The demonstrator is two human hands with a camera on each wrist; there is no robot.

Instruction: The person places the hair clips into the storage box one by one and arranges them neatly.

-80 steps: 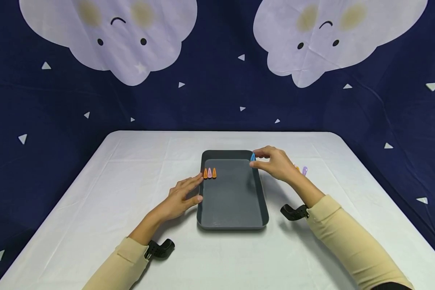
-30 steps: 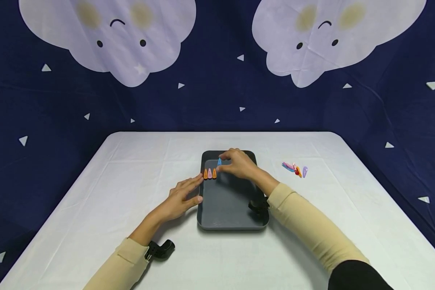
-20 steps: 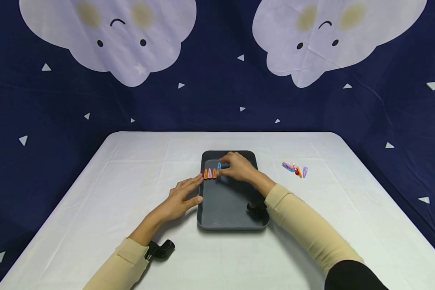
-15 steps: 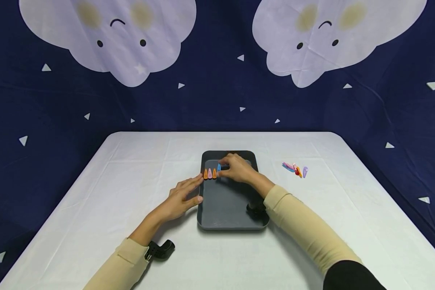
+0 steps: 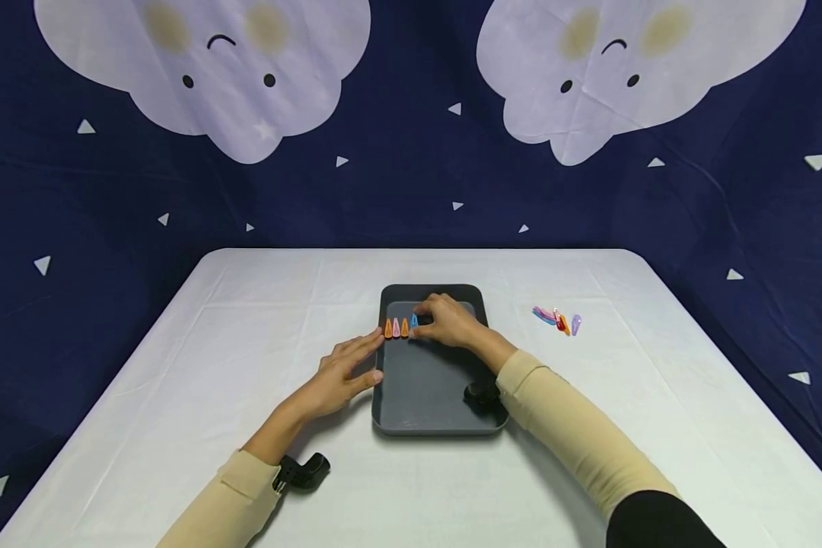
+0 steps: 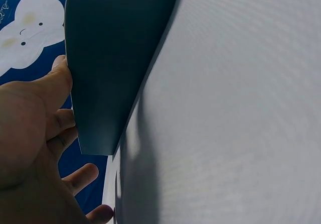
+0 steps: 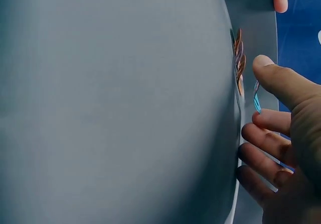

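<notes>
My right hand (image 5: 448, 320) pinches a blue snap hair clip (image 5: 414, 320) between thumb and index finger, low over the dark grey tray (image 5: 438, 403). Just left of it, an orange hair clip (image 5: 405, 328), a pink hair clip (image 5: 396, 328) and another orange hair clip (image 5: 387, 329) stand side by side in a row in the tray. In the right wrist view the blue clip (image 7: 257, 101) shows between the thumb and a fingertip. My left hand (image 5: 342, 374) rests against the tray's left edge with extended fingers; in the left wrist view its thumb and fingers touch the tray wall (image 6: 110, 73).
A small pile of colourful hair clips (image 5: 555, 318), with a purple clip (image 5: 576, 325) beside it, lies on the white table (image 5: 246, 342) right of the tray. Behind the table hangs a dark blue cloth (image 5: 411, 190) with printed clouds.
My right hand has carried the blue hair clip left from the tray's right rim to the row of clips, then lowered it toward me beside the orange one. The left hand stays put.
</notes>
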